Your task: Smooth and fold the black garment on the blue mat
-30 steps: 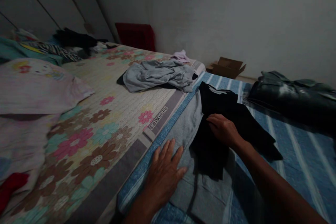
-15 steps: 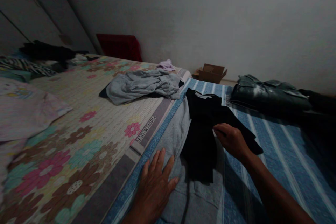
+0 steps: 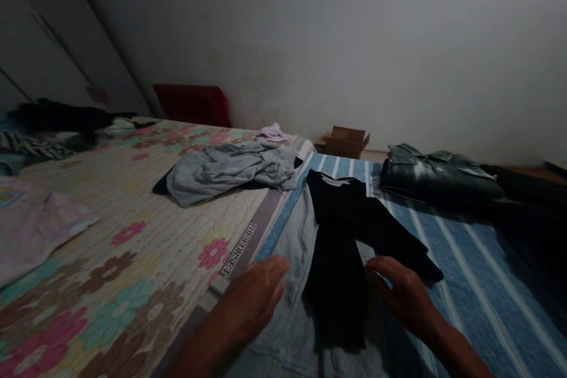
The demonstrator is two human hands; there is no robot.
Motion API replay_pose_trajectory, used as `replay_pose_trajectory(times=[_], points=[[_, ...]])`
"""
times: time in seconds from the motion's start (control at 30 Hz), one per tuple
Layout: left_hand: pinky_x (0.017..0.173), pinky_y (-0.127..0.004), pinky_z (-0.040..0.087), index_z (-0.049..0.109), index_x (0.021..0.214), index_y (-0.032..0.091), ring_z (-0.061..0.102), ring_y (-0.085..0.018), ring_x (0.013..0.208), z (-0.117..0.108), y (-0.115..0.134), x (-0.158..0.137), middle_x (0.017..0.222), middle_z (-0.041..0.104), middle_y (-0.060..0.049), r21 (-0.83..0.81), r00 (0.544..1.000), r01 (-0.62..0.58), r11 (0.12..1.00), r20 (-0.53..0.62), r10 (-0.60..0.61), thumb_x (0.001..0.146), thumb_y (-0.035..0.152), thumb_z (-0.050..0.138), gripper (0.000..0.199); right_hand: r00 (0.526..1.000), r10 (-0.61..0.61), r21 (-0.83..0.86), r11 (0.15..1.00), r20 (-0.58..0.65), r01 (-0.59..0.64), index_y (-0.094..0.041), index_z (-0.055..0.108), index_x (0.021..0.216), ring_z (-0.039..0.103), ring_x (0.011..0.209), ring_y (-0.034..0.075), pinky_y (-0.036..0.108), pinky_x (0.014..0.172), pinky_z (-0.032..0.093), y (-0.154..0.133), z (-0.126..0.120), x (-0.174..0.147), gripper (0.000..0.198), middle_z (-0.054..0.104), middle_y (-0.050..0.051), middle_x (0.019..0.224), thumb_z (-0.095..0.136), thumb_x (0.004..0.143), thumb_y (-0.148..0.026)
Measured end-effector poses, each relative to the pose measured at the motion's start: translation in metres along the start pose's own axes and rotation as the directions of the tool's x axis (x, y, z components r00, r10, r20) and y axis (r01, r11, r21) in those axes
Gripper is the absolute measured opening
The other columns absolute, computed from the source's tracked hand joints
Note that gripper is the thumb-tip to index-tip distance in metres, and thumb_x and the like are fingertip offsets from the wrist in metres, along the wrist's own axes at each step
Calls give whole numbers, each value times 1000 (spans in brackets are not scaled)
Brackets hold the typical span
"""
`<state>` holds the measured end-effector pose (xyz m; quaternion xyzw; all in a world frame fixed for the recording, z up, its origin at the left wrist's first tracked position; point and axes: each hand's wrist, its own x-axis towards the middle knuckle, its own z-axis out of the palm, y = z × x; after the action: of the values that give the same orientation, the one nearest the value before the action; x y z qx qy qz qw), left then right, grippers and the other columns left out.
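Observation:
A long-sleeved top with a grey body (image 3: 290, 248) and black sleeves lies on the blue striped bedding. One black sleeve (image 3: 339, 289) is folded down over the body, and the other black sleeve (image 3: 396, 233) reaches out to the right. My left hand (image 3: 252, 295), blurred, hovers by the left edge of the grey body with its fingers stretched out and nothing in them. Close to the right side of the folded sleeve is my right hand (image 3: 401, 289), its fingers bent and the thumb apart, holding nothing that I can see.
A crumpled grey garment (image 3: 225, 168) lies on the flowered sheet (image 3: 146, 277) to the left. Folded dark green clothing (image 3: 438, 171) is at the far right. Against the wall are a cardboard box (image 3: 345, 142) and a red object (image 3: 192, 104). Pink clothing (image 3: 39, 218) is at the left.
My left hand has lifted off the grey body, where it lay flat. The pinched fingers of my right hand have come apart beside the sleeve. The view has tilted up slightly.

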<state>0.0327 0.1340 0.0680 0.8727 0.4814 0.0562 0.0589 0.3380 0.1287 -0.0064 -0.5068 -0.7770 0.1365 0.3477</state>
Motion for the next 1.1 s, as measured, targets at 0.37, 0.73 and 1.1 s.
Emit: replay_pose_trajectory(times=[0.37,0.73,1.1], points=[[112,-42,27,36,140,18,25,-22,138,69,-20,37,150,32,-10,83,999,-31,996,-14,33,90,23,47,52,947,311,348,881,87,-321,-22,67,86,65,73,19,29,64,50,-11,13,51,14,69,4,81,57,80,-29],[111,-46,28,31,144,25,26,-24,138,79,-23,33,151,29,-8,71,1000,23,997,-14,-23,91,28,46,55,567,649,625,176,507,-761,-15,50,77,60,44,15,24,41,45,-29,63,132,38,63,8,59,32,95,-44],[110,-53,22,33,143,28,24,-25,139,67,-16,35,151,26,-7,23,989,108,994,97,-110,90,33,45,54,579,749,547,352,322,-760,-19,47,44,36,23,9,19,28,24,9,66,124,43,44,1,30,49,87,-27]])
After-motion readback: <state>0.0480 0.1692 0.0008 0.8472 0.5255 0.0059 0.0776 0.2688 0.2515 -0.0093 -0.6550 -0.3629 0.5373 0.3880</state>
